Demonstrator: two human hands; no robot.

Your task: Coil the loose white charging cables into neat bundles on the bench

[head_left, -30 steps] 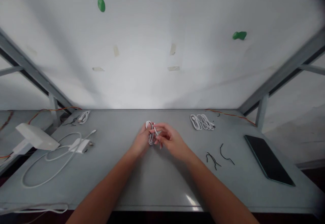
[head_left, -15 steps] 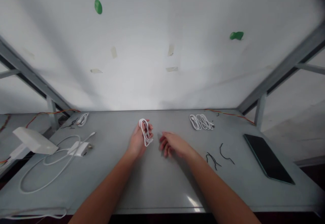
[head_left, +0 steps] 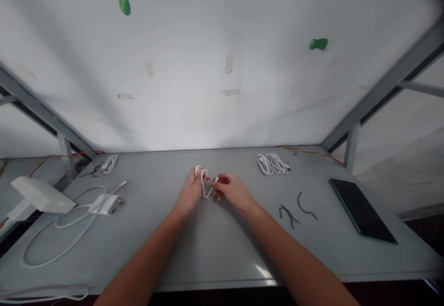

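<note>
A white charging cable (head_left: 204,186) is held between my two hands above the middle of the table. My left hand (head_left: 190,188) is closed on its looped part, with the palm hidden from sight. The fingers of my right hand (head_left: 231,189) pinch one end of the same cable, and a short white plug shows at the fingertips. Between the hands a length of cable hangs in a loose curve.
Coiled white cables (head_left: 273,163) lie at the back right, another coil (head_left: 110,163) at the back left. Black twist ties (head_left: 287,214) and a dark tablet (head_left: 362,210) are on the right. A white charger (head_left: 104,204) with its cable lies left, near a white box-like device (head_left: 41,195).
My right hand has moved left to the cable and taken hold of one end. Part of the coil has come loose between the hands. The view has shifted slightly.
</note>
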